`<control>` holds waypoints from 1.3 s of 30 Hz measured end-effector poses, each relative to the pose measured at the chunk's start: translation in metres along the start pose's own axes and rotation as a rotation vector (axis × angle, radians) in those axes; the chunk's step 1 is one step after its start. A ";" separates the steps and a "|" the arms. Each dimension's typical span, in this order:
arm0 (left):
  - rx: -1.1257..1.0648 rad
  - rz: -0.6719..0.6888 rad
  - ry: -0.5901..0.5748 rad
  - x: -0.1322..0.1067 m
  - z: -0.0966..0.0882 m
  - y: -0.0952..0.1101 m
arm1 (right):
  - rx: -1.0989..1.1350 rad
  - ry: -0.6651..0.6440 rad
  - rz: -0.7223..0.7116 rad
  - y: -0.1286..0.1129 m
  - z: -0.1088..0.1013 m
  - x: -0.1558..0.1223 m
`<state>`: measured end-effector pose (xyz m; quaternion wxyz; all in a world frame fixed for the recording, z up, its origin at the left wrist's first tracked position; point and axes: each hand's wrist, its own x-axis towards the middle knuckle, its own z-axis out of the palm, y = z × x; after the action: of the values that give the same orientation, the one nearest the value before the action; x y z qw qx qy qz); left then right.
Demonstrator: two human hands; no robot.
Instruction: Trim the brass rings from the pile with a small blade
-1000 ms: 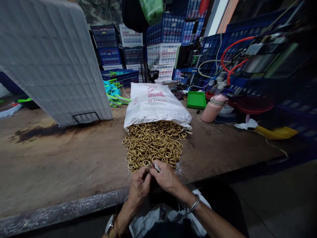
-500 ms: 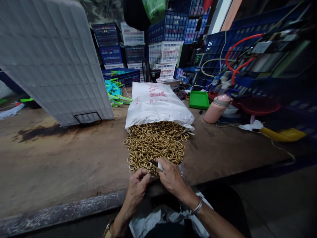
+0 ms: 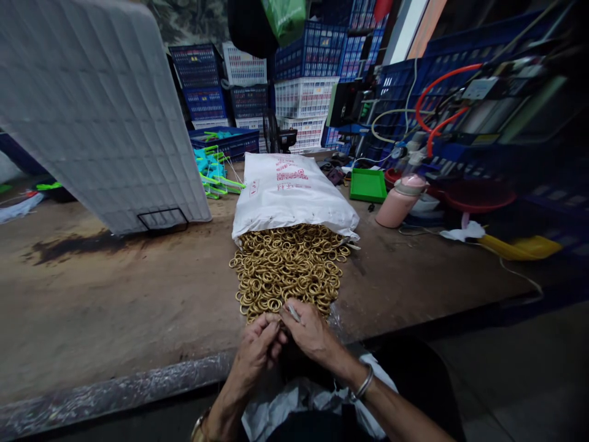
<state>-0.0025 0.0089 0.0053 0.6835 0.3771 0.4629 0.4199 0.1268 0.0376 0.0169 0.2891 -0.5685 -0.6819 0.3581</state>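
In the head view, my left hand point(image 3: 260, 344) is closed in a pinch at the near edge of a pile of brass-coloured rings point(image 3: 289, 264). Whatever its fingertips hold is hidden. Close against it, my right hand point(image 3: 313, 331) is wrapped around a small slim tool point(image 3: 293, 313), whose pale grey part shows between thumb and fingers. Its working end is covered by the hands. The rings spill from the mouth of a white sack point(image 3: 294, 193) with red print, which lies on the wooden table point(image 3: 184, 294).
A large ribbed pale panel point(image 3: 105, 123) stands on the left. Green and blue plastic pieces point(image 3: 214, 175) lie behind it. On the right are a green tray point(image 3: 368, 185), a pink bottle point(image 3: 400, 202) and a red bowl point(image 3: 478, 196). Stacked crates point(image 3: 306, 98) fill the back.
My right hand has shifted slightly left and down, up against my left hand. The tool's dark end, visible before, is now hidden. My left fingers have turned a little.
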 end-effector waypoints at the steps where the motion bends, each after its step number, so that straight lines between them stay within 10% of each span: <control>1: -0.021 0.007 -0.012 -0.001 0.000 -0.001 | 0.015 -0.005 -0.007 0.000 0.000 0.000; 22: 0.020 0.015 0.138 -0.021 0.006 0.003 | -0.460 -0.115 -0.098 0.026 0.008 -0.022; 39: -0.311 -0.021 0.112 -0.019 -0.011 -0.008 | 0.497 -0.227 0.108 -0.004 0.025 -0.013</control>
<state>-0.0156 -0.0102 0.0010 0.7112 0.2380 0.4337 0.4995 0.1066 0.0203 0.0055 0.3219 -0.4719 -0.5699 0.5906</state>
